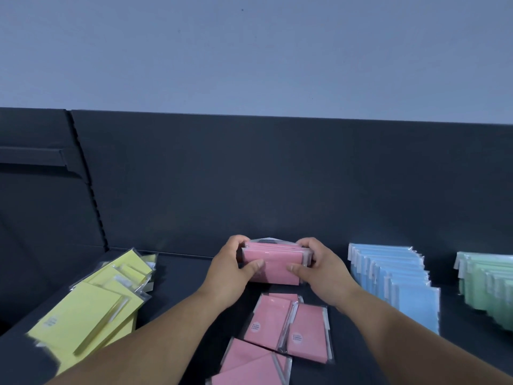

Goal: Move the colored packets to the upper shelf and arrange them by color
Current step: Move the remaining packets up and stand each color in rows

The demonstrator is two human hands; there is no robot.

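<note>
A stack of pink packets (273, 263) stands on edge on the dark shelf (183, 276), held between both hands. My left hand (231, 273) grips its left end, thumb across the front. My right hand (319, 269) grips its right end the same way. Several loose pink packets (280, 332) lie flat in front of the stack, overlapping. A messy pile of yellow packets (91, 307) lies at the left. To the right, blue packets (394, 276) stand in a neat overlapping row, and green packets (488, 284) form another row at the far right edge.
A dark back panel (277, 184) rises behind the shelf, with a slotted upright (88, 179) at the left and a pale wall above. Bare shelf shows between the yellow pile and the pink packets.
</note>
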